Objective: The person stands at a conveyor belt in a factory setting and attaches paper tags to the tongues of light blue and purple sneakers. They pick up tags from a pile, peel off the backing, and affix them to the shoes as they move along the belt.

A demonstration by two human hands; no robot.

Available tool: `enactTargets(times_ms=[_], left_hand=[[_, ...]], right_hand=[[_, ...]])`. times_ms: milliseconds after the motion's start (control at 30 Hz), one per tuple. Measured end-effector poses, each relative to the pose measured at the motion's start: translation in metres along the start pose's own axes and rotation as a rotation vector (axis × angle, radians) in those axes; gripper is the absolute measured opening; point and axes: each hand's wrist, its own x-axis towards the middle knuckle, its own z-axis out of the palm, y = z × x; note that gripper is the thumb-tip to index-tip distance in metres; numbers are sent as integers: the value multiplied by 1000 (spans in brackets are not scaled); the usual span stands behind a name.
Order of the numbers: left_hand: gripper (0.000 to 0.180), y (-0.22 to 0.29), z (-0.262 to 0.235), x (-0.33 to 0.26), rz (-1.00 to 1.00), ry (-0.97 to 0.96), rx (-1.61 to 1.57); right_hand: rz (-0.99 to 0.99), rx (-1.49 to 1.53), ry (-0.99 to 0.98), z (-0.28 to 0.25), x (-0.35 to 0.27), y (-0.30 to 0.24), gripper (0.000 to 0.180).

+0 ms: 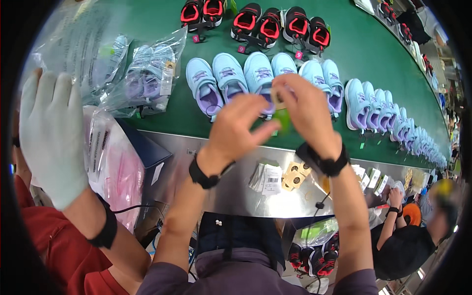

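Observation:
My right hand (309,105) is closed in a pinch on a tan tag (278,97) above the row of shoes. A small bright green piece (282,119), blurred, hangs just below it. My left hand (237,129) is beside it, thumb spread from the fingers, with nothing visible in its grasp; motion blurs it somewhat. Behind both hands stand light blue sneakers (227,73) with lilac linings, side by side on the green work surface (172,125). The hands partly cover the middle pair (258,71).
Bagged sneakers (150,73) lie at left, near a co-worker's white-gloved hand (51,132). Black and red shoes (255,22) stand at the back. White labels (269,179) and tan tags (294,176) rest on the metal ledge (236,201). Another person (410,241) works at right.

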Motion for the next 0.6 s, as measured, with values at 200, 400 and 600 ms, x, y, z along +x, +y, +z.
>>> enactTargets(times_ms=[200,400,600], left_hand=[[13,-134,-20,30,-370,-354,44],[16,-150,-18,67,-698,-786,-145],[11,-145,-10,54,-491,-545,103]], right_hand=[[-329,-538,-122,30,90,44,9],[-260,-430,-333,80,101,57,13],[-98,-175,-433,94,107,55,18]])
